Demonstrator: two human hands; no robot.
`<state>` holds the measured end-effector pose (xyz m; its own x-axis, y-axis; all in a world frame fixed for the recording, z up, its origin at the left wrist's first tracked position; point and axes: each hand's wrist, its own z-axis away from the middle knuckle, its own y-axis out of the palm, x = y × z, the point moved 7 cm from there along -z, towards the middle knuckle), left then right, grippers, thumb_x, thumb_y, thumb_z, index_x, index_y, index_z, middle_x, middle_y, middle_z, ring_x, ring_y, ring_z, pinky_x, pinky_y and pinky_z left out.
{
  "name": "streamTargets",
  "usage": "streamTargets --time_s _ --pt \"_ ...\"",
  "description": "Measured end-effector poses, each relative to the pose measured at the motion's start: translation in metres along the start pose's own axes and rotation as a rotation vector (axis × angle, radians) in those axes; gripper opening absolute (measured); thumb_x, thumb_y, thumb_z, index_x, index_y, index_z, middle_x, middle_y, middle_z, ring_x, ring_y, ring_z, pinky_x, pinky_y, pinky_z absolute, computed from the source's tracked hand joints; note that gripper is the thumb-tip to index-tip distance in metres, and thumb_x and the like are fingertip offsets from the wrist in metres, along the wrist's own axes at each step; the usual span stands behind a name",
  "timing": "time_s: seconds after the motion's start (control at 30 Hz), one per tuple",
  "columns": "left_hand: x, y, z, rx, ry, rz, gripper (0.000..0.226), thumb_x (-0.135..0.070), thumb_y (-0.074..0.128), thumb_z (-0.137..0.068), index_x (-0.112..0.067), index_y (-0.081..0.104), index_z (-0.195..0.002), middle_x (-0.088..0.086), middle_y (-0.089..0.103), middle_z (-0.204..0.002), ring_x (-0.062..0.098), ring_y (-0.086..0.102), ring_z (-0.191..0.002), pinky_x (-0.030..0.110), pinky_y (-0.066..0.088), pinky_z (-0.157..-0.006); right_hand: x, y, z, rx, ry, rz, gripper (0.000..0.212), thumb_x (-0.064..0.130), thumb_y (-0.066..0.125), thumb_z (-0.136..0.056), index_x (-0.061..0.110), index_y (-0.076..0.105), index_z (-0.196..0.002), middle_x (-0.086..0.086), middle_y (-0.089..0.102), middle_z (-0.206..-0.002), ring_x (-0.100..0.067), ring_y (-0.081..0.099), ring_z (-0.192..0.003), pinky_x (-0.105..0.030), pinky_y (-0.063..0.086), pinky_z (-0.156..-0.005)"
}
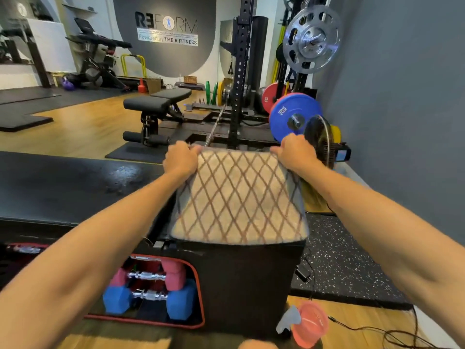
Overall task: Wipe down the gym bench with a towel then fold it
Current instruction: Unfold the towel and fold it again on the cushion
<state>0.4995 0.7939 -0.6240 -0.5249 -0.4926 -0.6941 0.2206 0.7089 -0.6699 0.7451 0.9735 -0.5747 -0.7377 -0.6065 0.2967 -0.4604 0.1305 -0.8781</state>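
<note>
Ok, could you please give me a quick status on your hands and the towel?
Left hand and right hand each grip a top corner. Beige diamond-patterned towel hangs over black bench. Nothing obstructing.

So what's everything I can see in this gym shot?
towel: one, beige with brown diamond lines, held up in front of the black box
black box: one, black, centre foreground
dumbbells: one blue, one pink, in a red-edged case, lower left
gym bench: one, black, middle distance
weight plate: one, blue, right of centre
fan: one, black, behind the right hand
pink container: one, floor, lower right
left hand: grips towel's top left corner
right hand: grips towel's top right corner
</note>
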Motion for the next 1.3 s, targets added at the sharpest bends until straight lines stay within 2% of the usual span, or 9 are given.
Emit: streamTargets --time_s 0.2,0.33,0.43,0.53,0.67,0.83,0.97,1.17,1.3 --pt "0.032 0.069 0.008 0.06 -0.153 -0.072 0.051 -0.043 0.041 -0.1 -0.003 0.04 -0.132 0.02 0.05 -0.134 0.038 0.048 -0.122 0.046 0.039 -0.094 -0.032 0.078 0.011 0.129 0.14 -0.211 0.039 0.043 0.053 -0.098 0.006 0.053 -0.111 -0.021 0.059 -0.117 -0.04 0.056 -0.105 -0.044 0.047 -0.082" --pt "-0.03 0.078 0.057 -0.097 0.273 -0.39 0.052 -0.047 0.041 -0.097 -0.004 0.044 -0.126 0.015 0.048 -0.127 0.03 0.048 -0.113 0.042 0.039 -0.093 -0.051 0.107 0.023 0.347 0.21 -0.152 0.056 0.043 0.052 -0.1 0.007 0.041 -0.142 -0.023 0.045 -0.144 -0.041 0.046 -0.129 -0.042 0.044 -0.097" --pt "-0.093 0.107 0.144 0.214 0.741 -0.205 0.055 -0.058 0.04 -0.094 -0.009 0.056 -0.114 0.008 0.057 -0.112 0.023 0.054 -0.1 0.04 0.047 -0.087 -0.071 0.109 0.022 0.343 0.37 -0.242 0.062 0.052 0.061 -0.092 -0.001 0.055 -0.123 -0.017 0.058 -0.123 -0.032 0.057 -0.11 -0.037 0.046 -0.083" --pt "-0.124 0.128 0.225 0.337 1.128 -0.433 0.07 -0.074 0.048 -0.081 -0.009 0.061 -0.103 0.008 0.057 -0.103 0.022 0.054 -0.092 0.037 0.047 -0.077 -0.078 0.11 0.02 0.396 0.419 -0.359 0.043 0.041 0.072 -0.087 0.002 0.059 -0.098 -0.01 0.058 -0.085 -0.023 0.057 -0.076 -0.034 0.044 -0.063" --pt "-0.132 0.138 0.243 0.292 1.216 -0.593 0.05 -0.051 0.066 -0.082 -0.01 0.059 -0.11 0.01 0.059 -0.108 0.027 0.056 -0.099 0.038 0.046 -0.08 -0.082 0.101 0.015 0.344 0.404 -0.365 0.037 0.033 0.076 -0.085 0.009 0.05 -0.077 -0.007 0.051 -0.072 -0.019 0.049 -0.059 -0.027 0.036 -0.047" --pt "-0.133 0.133 0.25 0.262 1.306 -0.441 0.009 -0.013 0.071 -0.071 -0.01 0.065 -0.076 0.007 0.065 -0.071 0.024 0.062 -0.061 0.03 0.044 -0.051 -0.097 0.086 0.022 0.258 0.39 -0.208 0.041 0.037 0.073 -0.087 0.007 0.051 -0.071 -0.005 0.052 -0.07 -0.018 0.052 -0.065 -0.029 0.033 -0.047" --pt "-0.126 0.111 0.223 0.274 0.867 0.116 0.01 -0.013 0.056 -0.09 -0.007 0.06 -0.083 0.007 0.064 -0.072 0.023 0.061 -0.061 0.036 0.046 -0.051 -0.106 0.073 0.019 0.223 0.43 -0.187 0.041 0.036 0.076 -0.082 0.002 0.061 -0.099 -0.011 0.059 -0.099 -0.03 0.061 -0.101 -0.031 0.045 -0.069" --pt "-0.081 0.062 0.194 0.252 0.126 0.88 0.013 -0.017 0.054 -0.095 -0.005 0.056 -0.089 0.007 0.061 -0.082 0.027 0.068 -0.056 0.024 0.046 -0.04 -0.077 0.048 0.002 0.1 0.641 -0.811 0.017 -0.001 0.059 -0.077 0.011 0.048 -0.071 -0.006 0.043 -0.063 -0.017 0.039 -0.046 -0.022 0.033 -0.043" --pt "-0.048 0.053 0.178 0.178 -0.19 1.071 0.016 -0.02 0.052 -0.095 -0.005 0.056 -0.089 -0.003 0.052 -0.064 0.02 0.064 -0.046 0.033 0.047 -0.052 -0.014 0.047 -0.013 0.082 0.463 -0.811 0.018 0.004 0.059 -0.079 0.015 0.05 -0.068 -0.001 0.05 -0.065 -0.017 0.047 -0.054 -0.024 0.042 -0.048"
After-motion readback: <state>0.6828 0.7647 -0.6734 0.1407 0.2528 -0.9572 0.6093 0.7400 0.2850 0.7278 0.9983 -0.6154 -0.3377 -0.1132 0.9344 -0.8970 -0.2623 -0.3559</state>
